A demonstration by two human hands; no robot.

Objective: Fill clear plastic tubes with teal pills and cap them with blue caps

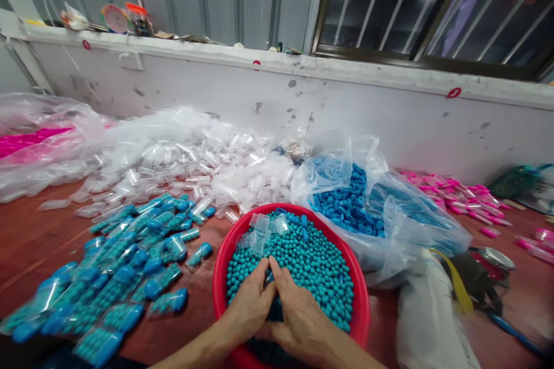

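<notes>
My left hand (251, 297) and my right hand (296, 305) meet over a red basin (361, 294) of round teal beads (311, 259). Their fingertips come together, with the fingers curled inward. A bit of blue shows between them, but most of whatever they hold is hidden. Just beyond my fingertips, several small clear plastic containers (262, 233) lie on the beads. To the left is a pile of clear containers filled with teal beads and closed with blue caps (125, 274).
Behind the basin spreads a heap of empty clear containers (173, 150). An open plastic bag of blue caps (352, 202) stands at the right rear. Pink pieces (467, 193) lie farther right, near a jar with a metal lid (497, 258). A wall with a window (411, 6) closes off the back.
</notes>
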